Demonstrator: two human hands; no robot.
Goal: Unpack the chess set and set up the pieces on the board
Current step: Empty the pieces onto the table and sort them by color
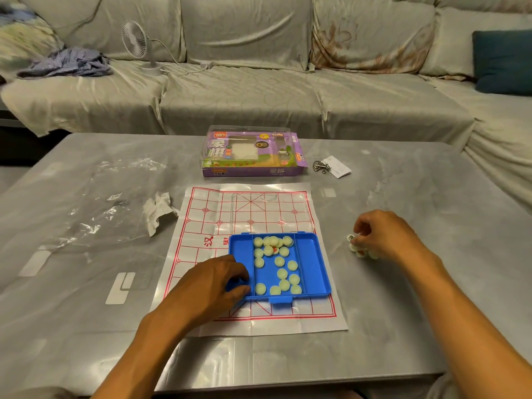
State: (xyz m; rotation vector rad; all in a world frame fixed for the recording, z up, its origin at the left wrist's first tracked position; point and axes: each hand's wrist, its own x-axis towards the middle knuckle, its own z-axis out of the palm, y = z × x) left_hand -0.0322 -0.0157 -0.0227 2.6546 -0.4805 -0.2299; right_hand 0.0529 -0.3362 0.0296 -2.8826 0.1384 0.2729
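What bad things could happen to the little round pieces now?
The blue tray sits on the paper board; the left hand grips its edge, so a tug could spill the pieces in the tray or crease the board. The small pile under the right hand lies loose on the table and might roll away.

Left hand [214, 279] grips blue tray [312, 263] at its 9 o'clock edge; tray sits on paper board [201, 226]. Right hand [383, 236], at tray's 3 o'clock, pinches pieces [358, 249] on surface [431, 283].

White fan [137, 44] and striped cloth [69, 63] on sofa [259, 93].
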